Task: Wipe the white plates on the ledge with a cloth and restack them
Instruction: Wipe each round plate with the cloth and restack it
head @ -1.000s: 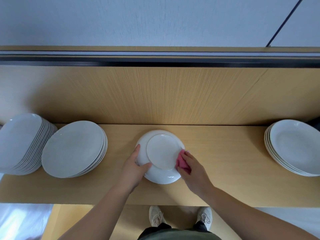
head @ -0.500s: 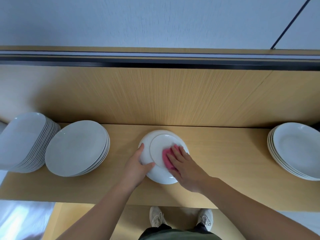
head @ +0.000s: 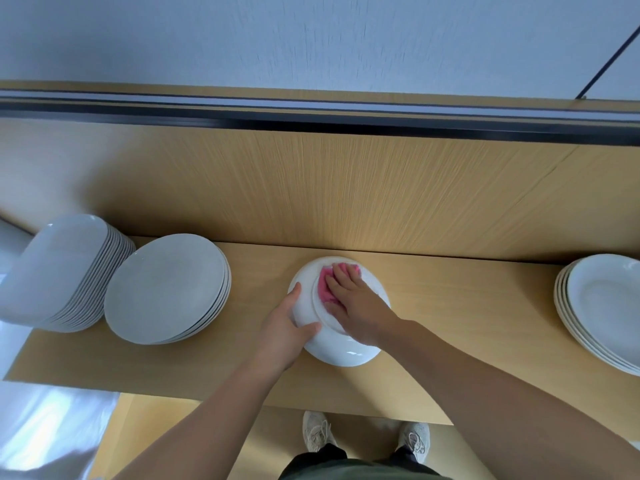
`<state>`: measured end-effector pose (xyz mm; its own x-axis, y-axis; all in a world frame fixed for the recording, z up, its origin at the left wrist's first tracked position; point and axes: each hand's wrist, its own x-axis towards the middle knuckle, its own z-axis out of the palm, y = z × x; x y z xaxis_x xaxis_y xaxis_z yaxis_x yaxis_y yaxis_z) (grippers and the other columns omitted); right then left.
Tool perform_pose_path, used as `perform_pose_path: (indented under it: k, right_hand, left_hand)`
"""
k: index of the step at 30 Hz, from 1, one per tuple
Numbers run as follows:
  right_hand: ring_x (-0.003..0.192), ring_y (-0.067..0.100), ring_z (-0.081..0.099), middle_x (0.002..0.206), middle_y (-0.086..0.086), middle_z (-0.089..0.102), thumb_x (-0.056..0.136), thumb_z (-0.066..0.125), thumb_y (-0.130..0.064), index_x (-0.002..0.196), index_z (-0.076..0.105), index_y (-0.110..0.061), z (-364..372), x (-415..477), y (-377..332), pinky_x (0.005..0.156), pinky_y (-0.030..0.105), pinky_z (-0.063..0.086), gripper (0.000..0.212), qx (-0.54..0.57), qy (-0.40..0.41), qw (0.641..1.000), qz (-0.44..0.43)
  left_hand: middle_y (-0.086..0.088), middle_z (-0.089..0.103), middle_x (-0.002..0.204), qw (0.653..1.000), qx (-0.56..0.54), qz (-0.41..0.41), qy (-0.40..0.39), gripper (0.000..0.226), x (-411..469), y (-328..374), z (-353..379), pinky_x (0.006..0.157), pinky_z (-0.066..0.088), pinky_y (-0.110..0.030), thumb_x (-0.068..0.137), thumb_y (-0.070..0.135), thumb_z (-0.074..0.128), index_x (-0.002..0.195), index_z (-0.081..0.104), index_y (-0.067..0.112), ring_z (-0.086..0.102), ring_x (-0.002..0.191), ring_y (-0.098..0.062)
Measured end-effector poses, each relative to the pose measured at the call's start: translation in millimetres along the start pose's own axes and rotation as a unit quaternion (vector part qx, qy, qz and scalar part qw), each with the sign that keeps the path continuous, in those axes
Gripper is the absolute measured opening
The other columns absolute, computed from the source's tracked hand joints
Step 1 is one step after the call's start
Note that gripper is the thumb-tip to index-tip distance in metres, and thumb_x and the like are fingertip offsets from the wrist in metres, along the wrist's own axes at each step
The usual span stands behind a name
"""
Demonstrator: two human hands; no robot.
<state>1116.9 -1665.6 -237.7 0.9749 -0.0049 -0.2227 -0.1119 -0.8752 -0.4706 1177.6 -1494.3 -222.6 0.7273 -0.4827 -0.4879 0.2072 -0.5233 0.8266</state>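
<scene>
As left fingers (head: 297, 293) grip the plate (head: 341, 351) on a seemingly wooden ledge (head: 467, 323), right fingers (head: 346, 277) press cloth (head: 325, 285).

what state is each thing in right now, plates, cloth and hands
middle plate, upside down on the ledge
pink cloth, pressed flat on the plate's base
left hand, grips the middle plate's rim
right hand, fingers flat, presses the cloth
far-left stack, stacked, untouched
second stack, stacked, untouched
right stack, stacked face up, untouched

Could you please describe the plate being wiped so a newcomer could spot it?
On the wooden ledge, look between the short left stack and the right stack. One white plate sits alone there, upside down, with a pink cloth pressed on its base.
</scene>
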Motion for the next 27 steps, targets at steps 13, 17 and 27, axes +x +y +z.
perform_pose_path:
  k: [13, 17, 27]
  right_hand:
    - [0.15, 0.013, -0.001, 0.157, -0.008, 0.019, 0.099, 0.034, -0.037, 0.146, 0.042, -0.02, 1.5, -51.5, 39.8, 0.122, 0.03, 0.002, 0.05, 0.015, -0.018, 0.989, -0.148]
    - [0.149, 0.014, 0.011, 0.152, -0.01, 0.029, 0.098, 0.052, -0.018, 0.141, 0.05, -0.021, -4.8, -57.2, 58.3, 0.122, 0.031, 0.007, 0.043, 0.019, 0.001, 0.989, -0.149]
    - [0.145, 0.017, 0.027, 0.153, -0.002, 0.037, 0.101, 0.048, -0.011, 0.141, 0.049, -0.018, -39.8, -44.9, 82.0, 0.116, 0.021, 0.019, 0.041, 0.003, 0.003, 0.998, -0.057]
  left_hand:
    - [-0.001, 0.048, 0.143, 1.0, -0.013, -0.01, 0.018, 0.086, 4.6, -1.0, -2.2, 0.101, 0.047, -0.043, 0.077, 0.013, 0.078, 0.147, 0.034, 0.032, 0.051, 0.125, -0.019]
    - [-0.002, 0.047, 0.144, 0.999, -0.021, -0.013, 0.023, 0.086, 3.9, 2.6, -1.3, 0.103, 0.046, -0.045, 0.077, 0.013, 0.079, 0.147, 0.034, 0.032, 0.048, 0.127, -0.021]
    - [0.008, 0.054, 0.132, 0.999, -0.003, -0.007, 0.049, 0.082, -7.6, 22.4, 4.5, 0.096, 0.051, -0.042, 0.073, 0.019, 0.081, 0.143, 0.04, 0.034, 0.054, 0.116, -0.017]
